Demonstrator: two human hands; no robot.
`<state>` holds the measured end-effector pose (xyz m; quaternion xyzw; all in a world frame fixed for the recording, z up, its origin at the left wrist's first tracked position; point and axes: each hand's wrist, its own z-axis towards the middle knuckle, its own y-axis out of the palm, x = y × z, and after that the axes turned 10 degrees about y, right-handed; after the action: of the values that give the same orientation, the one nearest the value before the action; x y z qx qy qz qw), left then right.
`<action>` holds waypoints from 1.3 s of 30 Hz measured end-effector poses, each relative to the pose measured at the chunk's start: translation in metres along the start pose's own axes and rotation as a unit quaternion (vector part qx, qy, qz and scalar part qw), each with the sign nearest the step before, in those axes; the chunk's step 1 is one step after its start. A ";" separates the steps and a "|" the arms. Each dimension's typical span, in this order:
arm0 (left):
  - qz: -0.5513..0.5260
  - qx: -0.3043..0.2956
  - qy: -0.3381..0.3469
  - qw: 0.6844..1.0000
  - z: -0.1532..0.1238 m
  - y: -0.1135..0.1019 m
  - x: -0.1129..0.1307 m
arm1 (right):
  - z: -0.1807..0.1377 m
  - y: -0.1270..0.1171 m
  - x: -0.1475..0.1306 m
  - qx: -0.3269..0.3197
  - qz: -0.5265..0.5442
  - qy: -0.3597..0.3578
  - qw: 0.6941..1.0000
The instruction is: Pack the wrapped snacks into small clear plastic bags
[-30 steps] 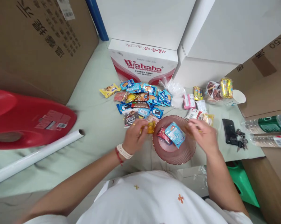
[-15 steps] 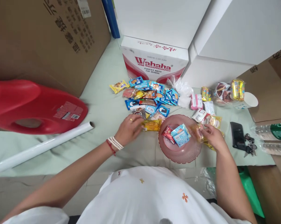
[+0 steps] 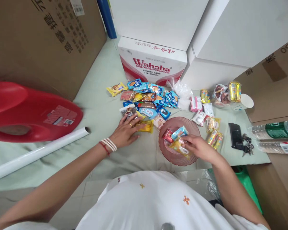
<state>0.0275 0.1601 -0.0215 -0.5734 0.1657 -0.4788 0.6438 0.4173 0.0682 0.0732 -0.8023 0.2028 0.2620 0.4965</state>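
My right hand (image 3: 198, 147) pinches a yellow-wrapped snack packet (image 3: 179, 146) over the pink ribbed glass plate (image 3: 163, 150). On that plate lie a red packet (image 3: 168, 135) and a light blue packet (image 3: 179, 132), the latter partly behind the yellow one. My left hand (image 3: 126, 131), wearing a ring and beaded bracelets, rests with fingers spread at the near edge of a snack pile. Its fingertips touch or cover part of a dark-and-white packet (image 3: 128, 111) and a yellow packet (image 3: 147, 126). Blue packets (image 3: 155, 88) and brown ones (image 3: 146, 104) make up the pile behind.
Right of the plate lie more snacks (image 3: 213, 137), a phone (image 3: 235, 135) and keys (image 3: 247, 147). Bottles (image 3: 277, 130) and a paper cup (image 3: 245, 102) stand farther right. At left are a red jug (image 3: 38, 111) and a white tube (image 3: 43, 152). A Wahaha carton (image 3: 153, 60) stands behind.
My right hand has moved left from the snacks beside the plate and now holds a yellow packet over it. My left hand's fingers have spread over the pile's near edge.
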 end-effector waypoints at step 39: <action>-0.158 0.172 -0.399 0.887 -0.058 -0.027 0.037 | 0.070 -0.023 0.102 0.409 0.235 0.260 0.842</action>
<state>-0.0106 0.0998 -0.0017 -0.6150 -0.2830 -0.3258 0.6600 0.4955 0.1343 -0.0005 -0.4931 0.5958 0.0458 0.6323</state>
